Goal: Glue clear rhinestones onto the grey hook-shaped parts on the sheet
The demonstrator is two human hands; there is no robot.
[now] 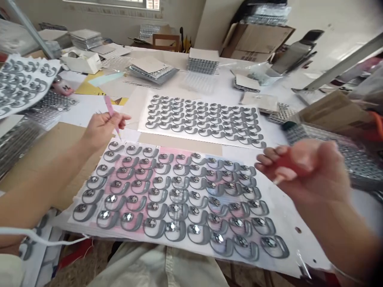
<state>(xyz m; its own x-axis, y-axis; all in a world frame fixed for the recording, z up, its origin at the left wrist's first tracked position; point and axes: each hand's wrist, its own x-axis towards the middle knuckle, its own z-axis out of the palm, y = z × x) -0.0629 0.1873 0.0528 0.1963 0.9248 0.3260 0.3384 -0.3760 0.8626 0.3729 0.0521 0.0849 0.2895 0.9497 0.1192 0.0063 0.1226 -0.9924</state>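
Note:
My left hand [103, 129] pinches pink tweezers [109, 107], their tips pointing down at the far left corner of a near sheet [287, 259]. Rows of grey curved pieces, each bearing a shiny round stone, cover this sheet, which has pink and blue areas. At the right, above the sheet's edge, my right hand [314, 175] is wrapped round a small red squeeze bottle [283, 162] with a pale nozzle, partly hidden by the fingers and blurred. A second white sheet [142, 125] with similar grey pieces lies just beyond the near one.
Another sheet of grey pieces [24, 85] is raised at the left, beside a small bottle [62, 85]. Card-topped stacks [203, 59] and a white box [80, 61] stand farther back. Cardboard boxes [341, 119] and trays occupy the right side. A white cord [44, 238] crosses the lower left.

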